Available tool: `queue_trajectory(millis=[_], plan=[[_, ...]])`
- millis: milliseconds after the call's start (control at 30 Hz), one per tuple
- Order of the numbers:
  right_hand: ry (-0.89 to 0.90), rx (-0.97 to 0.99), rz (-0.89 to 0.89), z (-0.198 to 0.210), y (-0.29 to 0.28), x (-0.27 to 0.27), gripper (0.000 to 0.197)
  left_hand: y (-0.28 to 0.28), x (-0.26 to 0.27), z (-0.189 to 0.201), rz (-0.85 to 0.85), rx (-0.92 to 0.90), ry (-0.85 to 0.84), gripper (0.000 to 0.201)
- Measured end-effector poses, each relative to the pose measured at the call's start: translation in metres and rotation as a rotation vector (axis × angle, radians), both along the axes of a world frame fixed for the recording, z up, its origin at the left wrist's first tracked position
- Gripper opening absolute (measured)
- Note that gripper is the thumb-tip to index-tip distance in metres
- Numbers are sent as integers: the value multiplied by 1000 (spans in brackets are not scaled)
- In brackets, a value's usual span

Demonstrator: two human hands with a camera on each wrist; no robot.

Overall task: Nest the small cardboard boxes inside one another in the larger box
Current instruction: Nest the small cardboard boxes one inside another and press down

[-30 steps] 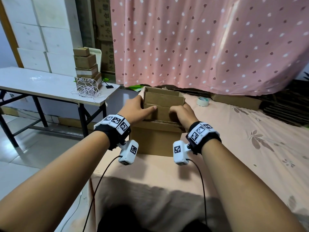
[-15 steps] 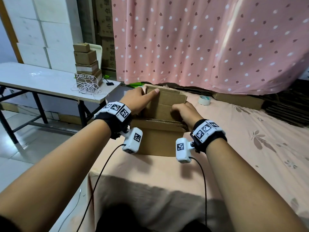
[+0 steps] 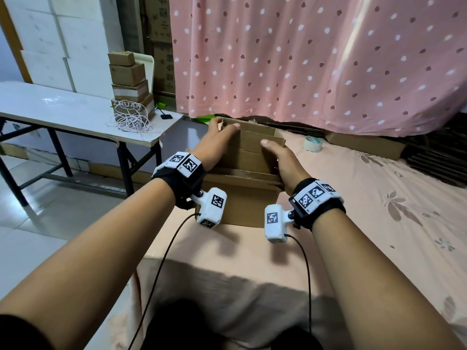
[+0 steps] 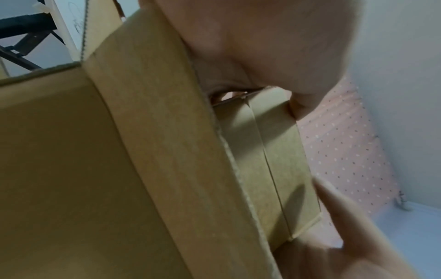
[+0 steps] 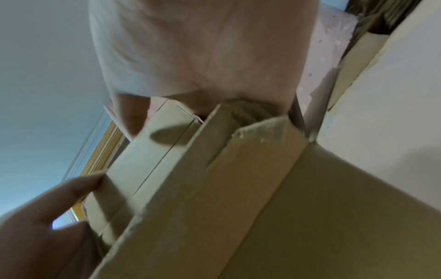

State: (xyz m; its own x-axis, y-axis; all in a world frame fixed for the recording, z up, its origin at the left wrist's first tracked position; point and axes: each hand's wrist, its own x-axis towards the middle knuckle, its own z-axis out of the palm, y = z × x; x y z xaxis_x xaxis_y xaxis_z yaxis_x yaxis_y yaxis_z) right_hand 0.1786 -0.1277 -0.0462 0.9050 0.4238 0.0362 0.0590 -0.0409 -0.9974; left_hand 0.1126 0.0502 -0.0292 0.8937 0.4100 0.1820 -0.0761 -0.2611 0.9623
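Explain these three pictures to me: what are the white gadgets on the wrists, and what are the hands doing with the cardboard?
No robot here: a person wears three cameras. The wide picture comes from a camera on the head, looking down the arms. The other two come from the small white cameras strapped under each wrist, so they show palm and cardboard from very close.

On a surface covered with a pink flowered cloth stands a larger brown cardboard box. A smaller open brown cardboard box sticks up out of it. The left hand grips that smaller box on one side, and the right hand grips the other.

Behind lie a roll of clear tape and a pink dotted curtain. To the left, a white folding table carries a stack of little cardboard boxes and a tangle of white cord.
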Motion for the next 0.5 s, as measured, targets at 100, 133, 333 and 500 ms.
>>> queue_trajectory(millis=[100, 133, 333, 500], plan=[[18, 82, 19, 1, 3, -4, 46, 1, -4, -2, -17, -9, 10, 72], [37, 96, 14, 1, 3, -3, 50, 1, -5, -2, -20, -14, 15, 78], [84, 92, -49, -2, 3, -4, 51, 0, -10, -4, -25, -72, 19, 85], [-18, -4, -68, -36, 11, 37, 101, 3, -11, -12, -32, -91, 1, 75]])
